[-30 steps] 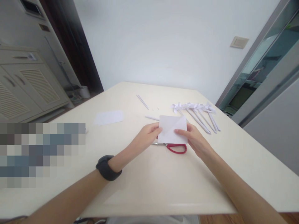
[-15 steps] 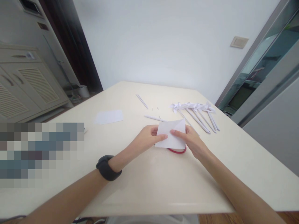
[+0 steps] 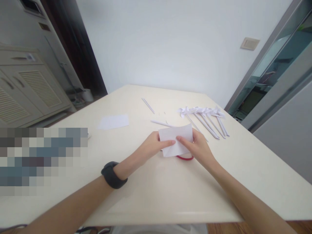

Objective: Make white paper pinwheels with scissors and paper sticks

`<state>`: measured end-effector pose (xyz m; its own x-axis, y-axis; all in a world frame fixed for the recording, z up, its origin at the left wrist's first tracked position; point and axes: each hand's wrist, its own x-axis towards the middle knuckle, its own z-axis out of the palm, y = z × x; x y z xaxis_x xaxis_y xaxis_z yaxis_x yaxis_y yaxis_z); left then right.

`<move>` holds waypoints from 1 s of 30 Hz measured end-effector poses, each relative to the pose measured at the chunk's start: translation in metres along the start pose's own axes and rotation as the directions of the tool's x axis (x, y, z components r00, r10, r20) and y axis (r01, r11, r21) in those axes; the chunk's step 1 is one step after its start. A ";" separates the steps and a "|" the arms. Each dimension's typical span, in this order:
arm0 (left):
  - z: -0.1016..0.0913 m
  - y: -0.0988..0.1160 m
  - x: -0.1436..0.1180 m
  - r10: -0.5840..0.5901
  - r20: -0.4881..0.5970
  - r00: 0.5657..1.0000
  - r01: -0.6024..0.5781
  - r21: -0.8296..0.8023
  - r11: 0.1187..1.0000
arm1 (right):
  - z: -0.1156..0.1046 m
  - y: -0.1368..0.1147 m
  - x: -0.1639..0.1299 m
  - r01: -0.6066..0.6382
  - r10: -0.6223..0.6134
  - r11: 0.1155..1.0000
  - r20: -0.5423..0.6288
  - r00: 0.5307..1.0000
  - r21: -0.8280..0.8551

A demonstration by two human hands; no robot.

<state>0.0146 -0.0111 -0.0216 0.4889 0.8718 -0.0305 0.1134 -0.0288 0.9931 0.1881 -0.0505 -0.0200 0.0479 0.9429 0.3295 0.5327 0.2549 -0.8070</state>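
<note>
A person grips a small sheet of white paper point(image 3: 174, 132) over a cream counter point(image 3: 158, 195), the fingers of the left hand point(image 3: 151, 146) pinching one side and those of the right hand point(image 3: 202, 148) the other, thumbs on top and nearly meeting mid-sheet. The paper bows slightly between the fingers; a red loop point(image 3: 186, 159), apparently a scissors handle, peeks out on their near side. Just beyond the fingers lies a slim white roll point(image 3: 159, 123), with a pair of thin rolls point(image 3: 148, 106) farther off. Past them to the right rests a row of folded white shapes on sticks point(image 3: 195, 110); well to the left, flat paper point(image 3: 114, 122). The held piece looks light, limp and easily creased; its side edges, supported beneath and pressed gently by thumbs, seem the best hold.
</note>
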 end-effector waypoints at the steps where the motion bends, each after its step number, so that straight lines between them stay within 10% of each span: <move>1: 0.000 0.001 0.000 0.002 0.005 1.000 -0.002 -0.020 1.000 | 0.000 -0.001 -0.001 0.025 -0.025 0.999 -0.010 1.000 -0.028; 12: 0.001 0.002 -0.003 0.003 0.016 1.000 -0.003 -0.027 1.000 | 0.004 0.003 -0.002 0.316 -0.344 0.888 -0.028 0.938 -0.335; 30: 0.000 0.008 -0.004 0.092 -0.008 0.996 -0.092 -0.049 0.995 | 0.003 -0.002 -0.006 0.626 -0.563 0.735 0.279 0.778 -0.262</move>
<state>0.0133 -0.0150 -0.0140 0.4903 0.8694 0.0620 0.0254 -0.0854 0.9960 0.1842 -0.0557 -0.0222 -0.4982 0.6498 0.5740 0.6428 0.7211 -0.2583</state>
